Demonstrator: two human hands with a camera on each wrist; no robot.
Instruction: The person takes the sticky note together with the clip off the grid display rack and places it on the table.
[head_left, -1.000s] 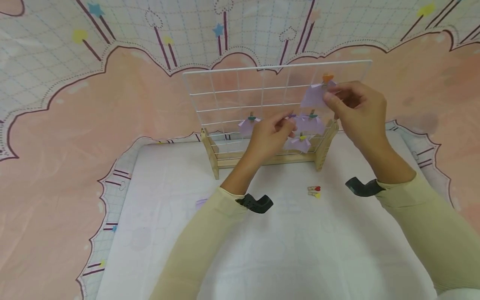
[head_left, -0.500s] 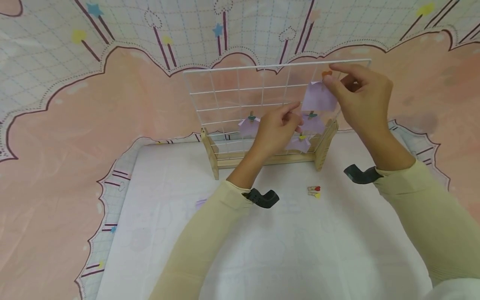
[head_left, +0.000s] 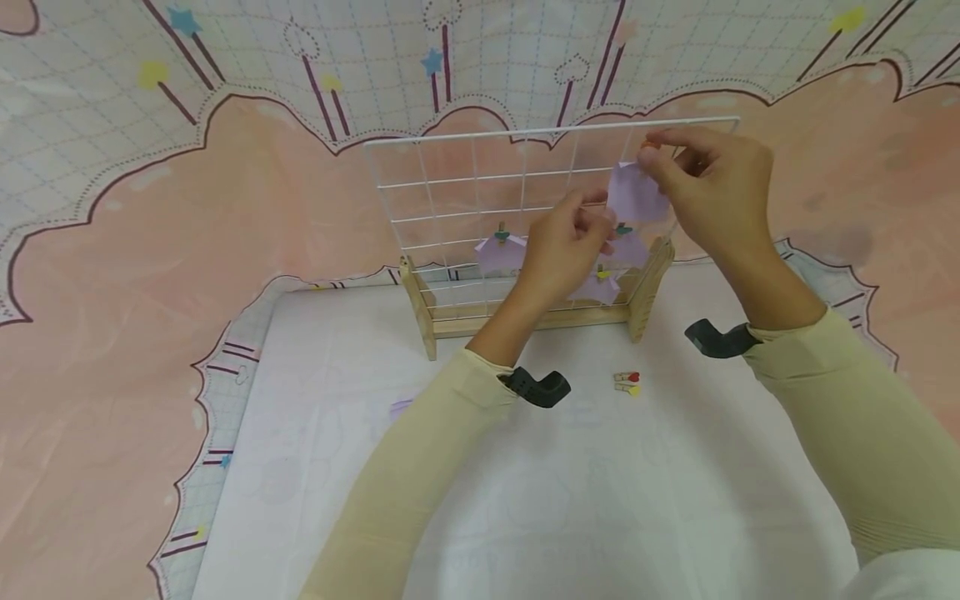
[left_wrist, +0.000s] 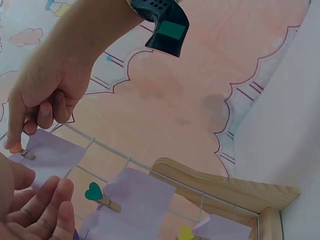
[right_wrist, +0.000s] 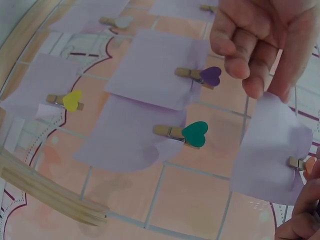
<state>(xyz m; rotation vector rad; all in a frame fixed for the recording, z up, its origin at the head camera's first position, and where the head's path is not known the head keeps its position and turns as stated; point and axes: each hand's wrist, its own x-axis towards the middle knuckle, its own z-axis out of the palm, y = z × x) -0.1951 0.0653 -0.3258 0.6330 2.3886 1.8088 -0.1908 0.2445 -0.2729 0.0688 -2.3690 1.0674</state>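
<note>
Behind the white counter (head_left: 540, 508) spreads a pink sheet (head_left: 112, 350) printed with stars. My right hand (head_left: 720, 183) pinches an orange-heart clothespin (right_wrist: 296, 163) at the top of a purple paper (head_left: 633, 193), before the upper right of the white wire grid (head_left: 525, 132). My left hand (head_left: 564, 243) pinches that paper's edge. Below, other purple papers (head_left: 501, 253) hang from clothespins.

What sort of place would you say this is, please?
Probably an indoor tabletop craft corner, judging by the flat white table surface, the wood-footed white wire grid rack standing on it, and the peach-and-white patterned sheet surrounding them.
</note>
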